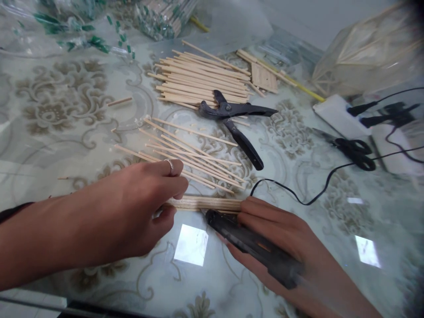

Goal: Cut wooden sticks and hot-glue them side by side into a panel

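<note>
The glossy surface (29,157) is pale grey-green, printed with brownish flowers and curling scrolls. Bright, four-sided light reflections (191,245) gleam on its near part and toward the right. Beyond the far edge lies a plain greyish-white expanse (298,17), wall or floor unclear. Below the near left edge, a pale patch (36,300) borders darkness.

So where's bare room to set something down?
Right of your right hand, below the thin black cord; also nearer you, between it and your left hand. Crowded beyond both: pale wooden sticks, black pruning shears.
</note>
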Demonstrator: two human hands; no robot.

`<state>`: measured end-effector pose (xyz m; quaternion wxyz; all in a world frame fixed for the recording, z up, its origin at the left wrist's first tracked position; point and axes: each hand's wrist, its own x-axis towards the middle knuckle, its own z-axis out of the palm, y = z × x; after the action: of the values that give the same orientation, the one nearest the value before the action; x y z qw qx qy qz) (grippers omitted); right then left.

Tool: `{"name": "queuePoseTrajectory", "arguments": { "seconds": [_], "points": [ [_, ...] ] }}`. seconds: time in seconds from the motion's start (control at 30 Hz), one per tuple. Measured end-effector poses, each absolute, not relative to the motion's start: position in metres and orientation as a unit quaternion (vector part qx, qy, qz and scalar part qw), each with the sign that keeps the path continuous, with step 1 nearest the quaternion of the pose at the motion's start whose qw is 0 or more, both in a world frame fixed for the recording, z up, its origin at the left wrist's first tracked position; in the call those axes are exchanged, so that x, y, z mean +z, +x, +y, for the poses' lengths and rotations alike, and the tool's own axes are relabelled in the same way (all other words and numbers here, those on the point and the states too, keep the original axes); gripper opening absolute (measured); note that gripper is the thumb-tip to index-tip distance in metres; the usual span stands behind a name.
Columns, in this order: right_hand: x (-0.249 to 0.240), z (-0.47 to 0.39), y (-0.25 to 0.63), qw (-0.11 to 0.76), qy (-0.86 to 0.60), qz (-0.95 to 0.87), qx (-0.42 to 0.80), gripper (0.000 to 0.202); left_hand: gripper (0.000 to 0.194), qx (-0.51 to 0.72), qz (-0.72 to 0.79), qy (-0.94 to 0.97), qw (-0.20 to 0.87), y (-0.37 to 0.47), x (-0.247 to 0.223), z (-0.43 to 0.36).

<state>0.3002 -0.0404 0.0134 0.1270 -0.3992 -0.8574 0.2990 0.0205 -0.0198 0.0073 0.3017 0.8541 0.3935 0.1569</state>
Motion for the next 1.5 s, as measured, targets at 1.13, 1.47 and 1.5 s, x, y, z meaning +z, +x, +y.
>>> {"name": "queuePoseTrajectory", "arguments": {
  "seconds": [1.13, 1.47, 1.5],
  "points": [
    [0.025, -0.038, 0.314, 0.111, -0.456, -0.811, 0.35, 0.021, 0.024, 0.174, 0.392, 0.867, 0.253, 0.023, 0.005, -0.019],
    [0.028, -0.039, 0.314, 0.098, -0.477, -0.796, 0.36, 0.015, 0.02, 0.181, 0.385, 0.872, 0.244, 0.021, 0.004, -0.019],
    [0.028, -0.04, 0.314, 0.098, -0.478, -0.795, 0.36, 0.016, 0.019, 0.175, 0.386, 0.873, 0.24, 0.021, 0.004, -0.02]
  ]
}}
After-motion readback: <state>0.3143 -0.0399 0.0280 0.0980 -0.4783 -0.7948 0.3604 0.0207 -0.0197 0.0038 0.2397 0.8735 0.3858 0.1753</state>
